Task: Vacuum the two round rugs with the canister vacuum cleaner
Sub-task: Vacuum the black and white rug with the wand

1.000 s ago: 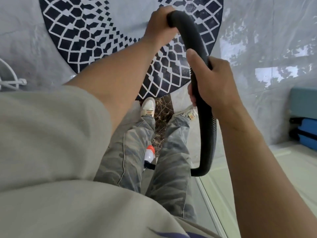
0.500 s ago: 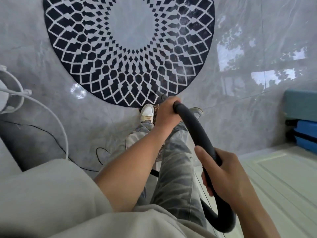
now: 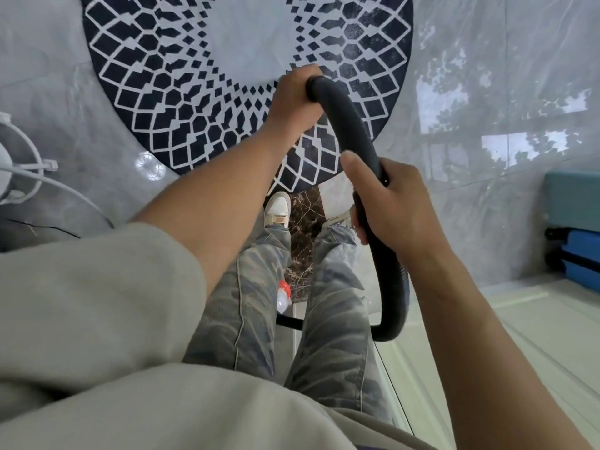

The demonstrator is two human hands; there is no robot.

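Observation:
A round rug with a dark blue and white diamond pattern and a pale centre lies on the grey marble floor ahead of my feet. The black vacuum hose arcs from the rug area back down past my right leg. My left hand is shut on the hose's front end, over the rug. My right hand grips the hose lower down, beside my right knee. The vacuum's nozzle and canister are hidden. Only one rug is in view.
A white round stand with a white cable sits at the left edge. Blue cases stand at the right by a pale raised step. A bottle with a red cap shows between my legs. A dark marble strip lies underfoot.
My left hand moved forward from near my feet to over the rug, carrying the hose end with it. My right hand rose with the hose. The view tilted down slightly.

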